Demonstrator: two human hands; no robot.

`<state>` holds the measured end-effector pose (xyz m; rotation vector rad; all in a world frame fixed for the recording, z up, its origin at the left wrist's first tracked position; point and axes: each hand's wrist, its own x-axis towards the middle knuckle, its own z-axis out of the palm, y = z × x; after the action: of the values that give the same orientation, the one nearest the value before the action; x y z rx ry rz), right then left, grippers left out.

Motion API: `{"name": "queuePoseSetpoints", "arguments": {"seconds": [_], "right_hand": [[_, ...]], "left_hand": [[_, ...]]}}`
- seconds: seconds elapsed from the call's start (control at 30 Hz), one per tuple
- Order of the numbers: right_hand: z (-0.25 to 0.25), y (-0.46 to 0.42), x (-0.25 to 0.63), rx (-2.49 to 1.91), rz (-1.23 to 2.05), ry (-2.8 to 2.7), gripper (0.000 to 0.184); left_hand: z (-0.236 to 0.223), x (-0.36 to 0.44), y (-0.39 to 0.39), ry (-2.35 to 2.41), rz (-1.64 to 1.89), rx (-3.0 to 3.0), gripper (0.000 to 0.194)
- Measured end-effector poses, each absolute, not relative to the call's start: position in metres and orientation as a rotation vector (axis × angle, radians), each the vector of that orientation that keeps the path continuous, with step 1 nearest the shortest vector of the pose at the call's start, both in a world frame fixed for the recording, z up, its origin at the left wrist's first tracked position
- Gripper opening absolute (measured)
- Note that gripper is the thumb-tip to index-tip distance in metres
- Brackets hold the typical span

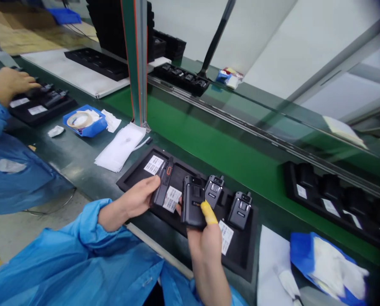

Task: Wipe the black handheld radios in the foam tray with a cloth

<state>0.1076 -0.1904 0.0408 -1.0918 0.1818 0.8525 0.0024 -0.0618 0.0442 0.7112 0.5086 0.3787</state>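
My left hand [134,199] is closed around a black two-way radio [163,182], seen edge-on with an orange button on its side. My right hand [206,240], with a yellow cot on the thumb, grips a second radio [192,206], its back turned up toward me. Both are held over a black foam tray [250,261]. In the tray lie one radio [213,190] just beyond my right hand and another radio [240,210] to the right. White printed labels [154,164] lie along the tray, one between my hands.
A co-worker's hand [13,85] reaches over another tray [33,117] at left. Nearby are a blue bin [92,128] with tape and a stack of white sheets [121,146]. A green conveyor [241,157] runs behind, carrying a loaded tray [292,187]. A blue bin [301,255] stands right.
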Motion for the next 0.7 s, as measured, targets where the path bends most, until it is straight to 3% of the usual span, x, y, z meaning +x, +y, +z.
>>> {"name": "queuePoseSetpoints", "arguments": {"seconds": [0.1,0.17,0.37,0.57,0.7], "right_hand": [[0.055,-0.187,0.121,-0.912,1.067,0.393,0.031],[0.061,-0.184,0.127,-0.823,1.154,0.463,0.032],[0.051,-0.181,0.134,-0.662,1.159,0.494,0.037],[0.045,-0.188,0.135,-0.662,1.266,0.471,0.026],[0.042,-0.19,0.128,-0.63,1.264,0.397,0.021]], "left_hand": [[0.048,0.007,-0.054,0.669,0.351,0.501,0.027],[0.051,0.011,-0.05,0.783,0.344,0.379,0.026],[0.051,0.014,-0.045,0.756,0.335,0.267,0.039],[0.042,0.002,-0.042,0.386,0.407,0.307,0.047],[0.049,-0.011,-0.037,0.144,0.316,0.542,0.076]]}}
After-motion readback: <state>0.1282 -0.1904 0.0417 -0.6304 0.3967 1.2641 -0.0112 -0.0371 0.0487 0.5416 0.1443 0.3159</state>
